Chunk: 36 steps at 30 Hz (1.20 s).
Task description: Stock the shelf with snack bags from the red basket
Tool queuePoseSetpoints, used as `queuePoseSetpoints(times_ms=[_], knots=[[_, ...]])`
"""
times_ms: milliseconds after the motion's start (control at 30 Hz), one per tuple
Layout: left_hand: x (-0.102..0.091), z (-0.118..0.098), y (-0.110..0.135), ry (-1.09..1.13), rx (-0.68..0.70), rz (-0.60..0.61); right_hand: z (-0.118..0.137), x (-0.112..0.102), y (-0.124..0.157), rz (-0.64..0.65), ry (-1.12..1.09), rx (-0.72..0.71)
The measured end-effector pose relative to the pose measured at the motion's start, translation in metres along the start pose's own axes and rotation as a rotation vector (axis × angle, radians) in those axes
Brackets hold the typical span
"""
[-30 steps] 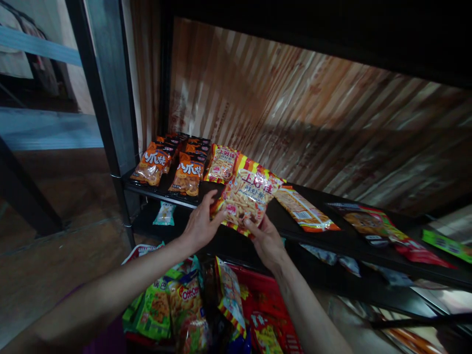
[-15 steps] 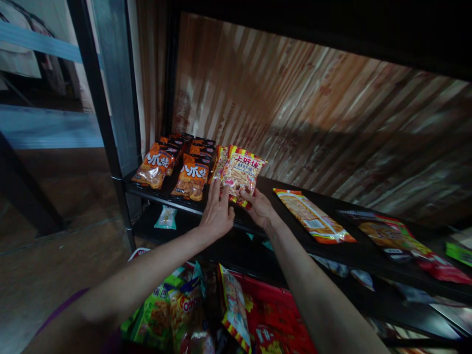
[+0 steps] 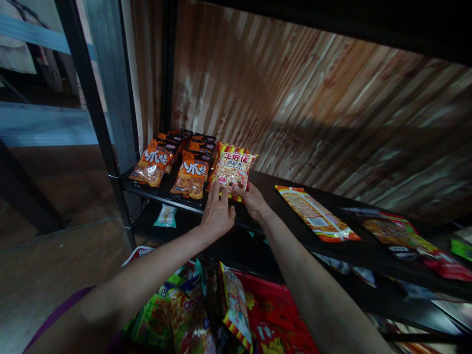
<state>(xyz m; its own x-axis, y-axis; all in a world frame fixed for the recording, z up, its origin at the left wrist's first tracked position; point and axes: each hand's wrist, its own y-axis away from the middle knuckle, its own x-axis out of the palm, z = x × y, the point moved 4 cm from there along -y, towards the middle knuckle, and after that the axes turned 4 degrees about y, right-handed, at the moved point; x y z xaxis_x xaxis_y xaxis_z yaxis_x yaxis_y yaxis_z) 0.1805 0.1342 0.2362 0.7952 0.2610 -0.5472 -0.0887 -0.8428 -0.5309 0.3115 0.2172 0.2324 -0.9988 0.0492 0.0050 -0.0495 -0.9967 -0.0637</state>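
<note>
A yellow and red bag of prawn crackers (image 3: 233, 167) leans on the upper black shelf, overlapping a like bag that shows only as a sliver at its left edge. My right hand (image 3: 255, 200) pinches its lower right corner, thumb on the front and fingers behind. Stretched out, the fingers of my left hand (image 3: 217, 212) touch the bag's lower left part. Just left of it stand two rows of orange and black snack bags, one front bag (image 3: 191, 174) beside the other (image 3: 153, 162).
Farther right on the shelf (image 3: 263, 191) lie an orange-edged snack bag (image 3: 315, 215) and a red and brown bag (image 3: 409, 238). A small pale-green packet (image 3: 165, 215) rests on the lower shelf. Below my arms, a basket (image 3: 137, 253) holds several snack bags. A metal post (image 3: 96, 108) stands at left.
The prawn cracker bag has shifted left with my right hand and now covers most of the like bag behind it. My left hand stays nearly in place, fingers against the bag.
</note>
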Motion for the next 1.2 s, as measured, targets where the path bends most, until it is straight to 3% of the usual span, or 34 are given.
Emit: queuePoseSetpoints(times_ms=[267,433,667,867,1200], knots=[[-0.0010,-0.0007,-0.0015,-0.002,-0.042,0.023,-0.0027,-0.0075,-0.0079,-0.059,0.226,-0.010],[-0.0010,-0.0018,-0.0001,-0.034,-0.043,0.028,0.0014,-0.0089,-0.0076,-0.103,0.358,-0.097],[0.0004,-0.0016,0.0015,-0.055,-0.037,0.046,0.0054,-0.0008,-0.0024,-0.039,0.254,-0.156],[0.0007,-0.0014,0.0012,-0.058,-0.047,0.066,0.0053,-0.0020,-0.0053,0.022,0.261,-0.060],[0.0012,-0.0016,0.0010,-0.051,-0.052,0.037,0.0059,-0.0038,-0.0090,0.060,0.256,-0.036]])
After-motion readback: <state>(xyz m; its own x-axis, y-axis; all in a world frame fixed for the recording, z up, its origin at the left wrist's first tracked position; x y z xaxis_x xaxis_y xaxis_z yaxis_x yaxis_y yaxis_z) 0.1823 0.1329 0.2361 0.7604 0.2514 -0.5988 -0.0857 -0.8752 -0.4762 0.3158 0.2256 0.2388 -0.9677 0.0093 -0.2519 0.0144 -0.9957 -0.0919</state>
